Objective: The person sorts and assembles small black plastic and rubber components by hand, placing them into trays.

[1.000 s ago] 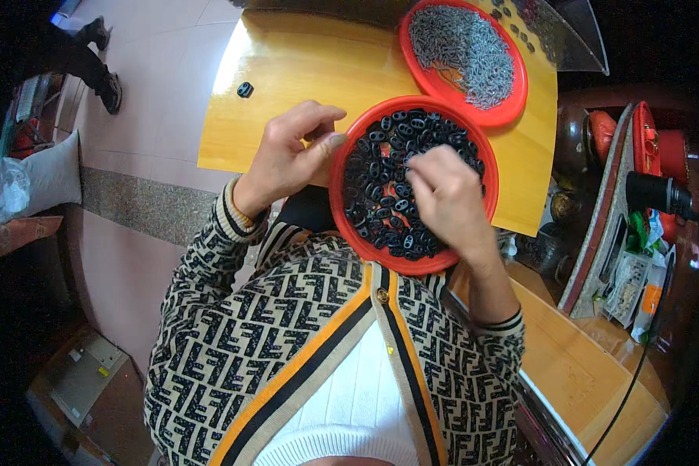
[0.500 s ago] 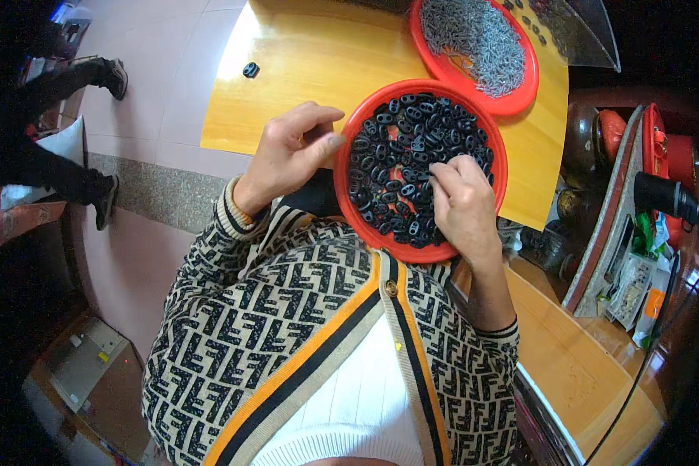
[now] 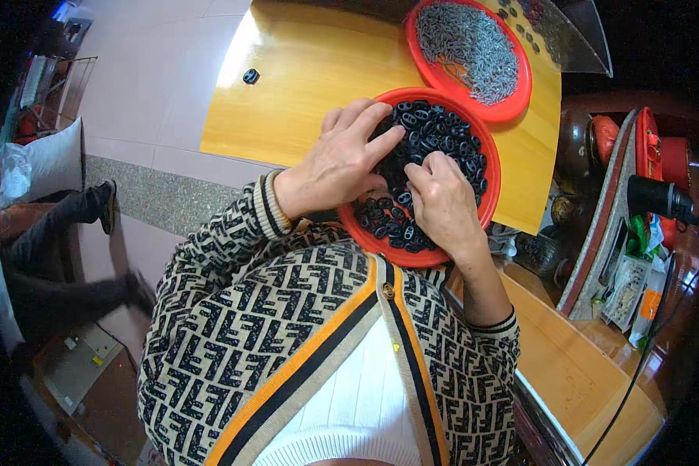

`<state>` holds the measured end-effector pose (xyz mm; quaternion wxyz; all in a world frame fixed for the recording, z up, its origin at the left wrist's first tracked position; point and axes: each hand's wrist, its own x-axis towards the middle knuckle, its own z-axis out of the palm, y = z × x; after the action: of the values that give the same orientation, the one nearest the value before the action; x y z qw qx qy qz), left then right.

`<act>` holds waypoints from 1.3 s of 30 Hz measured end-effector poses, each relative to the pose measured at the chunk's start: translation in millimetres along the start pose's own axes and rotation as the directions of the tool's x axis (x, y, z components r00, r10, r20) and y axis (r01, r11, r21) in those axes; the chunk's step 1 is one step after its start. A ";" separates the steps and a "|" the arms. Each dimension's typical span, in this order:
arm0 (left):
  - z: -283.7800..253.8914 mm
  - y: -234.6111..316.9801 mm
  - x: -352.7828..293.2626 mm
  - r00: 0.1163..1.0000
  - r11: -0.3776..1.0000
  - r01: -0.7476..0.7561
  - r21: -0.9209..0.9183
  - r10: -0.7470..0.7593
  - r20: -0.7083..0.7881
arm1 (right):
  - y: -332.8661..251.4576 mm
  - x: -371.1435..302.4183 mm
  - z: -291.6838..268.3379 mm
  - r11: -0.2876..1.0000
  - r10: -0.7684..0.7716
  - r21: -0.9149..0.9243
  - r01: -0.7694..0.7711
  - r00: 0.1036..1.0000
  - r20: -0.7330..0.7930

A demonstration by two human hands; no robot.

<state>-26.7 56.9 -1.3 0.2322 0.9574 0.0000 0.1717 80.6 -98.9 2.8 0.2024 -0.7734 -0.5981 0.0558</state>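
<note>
A red plastic bowl [image 3: 423, 258] full of small black oval pieces with two holes [image 3: 446, 133] sits in front of me at the table's near edge. My left hand [image 3: 340, 161] reaches over the bowl's left side, its fingers apart and its fingertips at the black pieces. Over the middle of the bowl, my right hand [image 3: 446, 203] has thumb and fingers pinched together low among the pieces. Whatever lies in that pinch is hidden by the fingers. One more black piece [image 3: 251, 76] lies alone on the yellow tabletop [image 3: 311, 78], left of the bowl.
Behind the bowl, a second red dish [image 3: 512, 110] holds many small grey metal pieces [image 3: 474, 54]. Several dark pieces [image 3: 520, 29] are scattered at the far right. A cluttered shelf [image 3: 610, 210] stands to the right. At the left, another person's legs [image 3: 70, 233] show above the floor.
My left hand has moved right, from beside the bowl to over its left part. My right hand has shifted slightly left, still pinched. The other person's legs have moved nearer.
</note>
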 end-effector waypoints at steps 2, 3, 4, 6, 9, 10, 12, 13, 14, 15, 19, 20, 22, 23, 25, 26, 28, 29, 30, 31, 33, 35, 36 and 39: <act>1.5 -1.8 0.0 1.000 1.000 -0.019 -0.009 0.019 -0.001 | -0.1 -0.3 1.1 1.000 0.017 0.012 -0.017 1.000 -0.013; 1.9 -2.8 -0.2 0.999 0.999 -0.014 -0.040 0.013 -0.032 | 1.0 -0.4 0.8 1.000 0.011 0.007 -0.011 0.999 -0.043; 2.5 -4.2 -1.0 0.998 0.997 -0.010 -0.072 0.005 -0.062 | 2.1 -0.7 0.4 1.000 0.006 0.002 -0.006 0.997 -0.072; 6.3 -10.5 -10.1 0.992 0.995 -0.014 -0.098 0.002 -0.123 | 4.3 -2.1 -0.9 0.999 0.031 0.034 -0.026 0.991 -0.131; 3.6 -12.7 -19.5 0.982 0.991 -0.039 -0.126 0.014 -0.191 | 3.3 -2.4 -4.4 0.996 0.058 0.076 -0.045 0.983 -0.175; 2.8 -12.2 -20.8 0.979 0.989 -0.062 -0.131 0.035 -0.199 | 2.2 -2.0 -5.4 0.995 0.063 0.083 -0.050 0.985 -0.163; 4.2 -12.2 -21.6 0.981 0.991 -0.058 -0.122 0.034 -0.193 | -2.4 2.2 -3.6 0.995 0.053 0.089 -0.042 0.991 -0.127; 4.7 -12.2 -21.7 0.981 0.992 -0.055 -0.114 0.032 -0.190 | -4.4 4.2 -2.8 0.995 0.041 0.094 -0.032 0.995 -0.091; 4.8 -11.9 -20.9 0.981 0.992 -0.057 -0.113 0.034 -0.191 | -5.1 5.5 -2.7 0.995 0.041 0.093 -0.033 0.995 -0.093; 5.0 -11.4 -20.0 0.980 0.992 -0.050 -0.118 0.026 -0.198 | -5.6 6.7 -2.3 0.997 0.057 0.057 -0.054 0.997 -0.054; 5.9 -11.1 -17.3 0.977 0.987 -0.052 -0.152 0.018 -0.214 | -4.6 5.1 0.7 0.993 0.119 0.009 -0.119 0.993 -0.006; 4.3 -11.5 -16.1 0.975 0.987 -0.057 -0.148 0.023 -0.220 | -4.3 4.5 1.6 0.993 0.115 0.005 -0.115 0.993 -0.012; 0.9 -12.5 -13.8 0.980 0.974 -0.031 -0.225 -0.015 -0.198 | -5.0 2.5 3.7 0.989 0.142 0.040 -0.140 0.988 -0.054; 0.0 -13.3 -9.2 0.979 0.974 -0.038 -0.222 -0.008 -0.203 | -4.9 2.8 4.2 0.988 0.152 0.051 -0.148 0.986 -0.073; -3.5 -16.6 2.1 0.973 0.959 -0.014 -0.283 -0.053 -0.226 | -5.8 2.3 9.1 0.988 0.141 0.081 -0.133 0.984 -0.108; -4.5 -18.3 9.0 0.973 0.960 -0.021 -0.281 -0.045 -0.227 | -6.1 1.9 10.4 0.987 0.132 0.111 -0.117 0.982 -0.138; -7.4 -22.6 26.7 0.966 0.953 -0.053 -0.300 -0.027 -0.256 | -7.0 2.4 8.1 0.988 0.122 0.110 -0.106 0.981 -0.150; -8.3 -23.7 38.4 0.953 0.948 -0.099 -0.303 0.002 -0.304 | -7.3 1.8 6.0 0.983 0.125 0.158 -0.098 0.977 -0.173; -5.3 -27.9 51.2 0.952 0.947 -0.108 -0.304 0.010 -0.306 | -5.6 -0.5 4.8 0.975 0.133 0.201 -0.093 0.972 -0.195; -4.8 -33.3 64.1 0.944 0.951 -0.162 -0.262 0.072 -0.322 | -5.7 -1.7 1.7 0.965 0.138 0.250 -0.080 0.965 -0.225; -2.1 -43.1 92.2 0.943 0.958 -0.202 -0.204 0.135 -0.303 | -5.5 -0.9 0.7 0.965 0.128 0.256 -0.057 0.954 -0.270; 8.9 -54.2 121.4 0.962 0.969 -0.206 -0.136 0.175 -0.208 | -5.7 -1.8 1.2 0.960 0.117 0.278 -0.031 0.947 -0.299; 16.1 -59.3 133.9 0.974 0.976 -0.206 -0.069 0.197 -0.111 | -6.7 -2.5 1.8 0.961 0.119 0.274 -0.034 0.946 -0.303; 36.3 -70.0 158.9 0.980 0.978 -0.196 0.071 0.194 0.034 | -12.0 -2.0 7.1 0.937 0.179 0.344 -0.060 0.928 -0.328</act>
<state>140.3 115.9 -10.4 0.1788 0.9629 -0.0908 0.1805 66.9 -96.7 0.6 0.4287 -0.7616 -0.4852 0.0268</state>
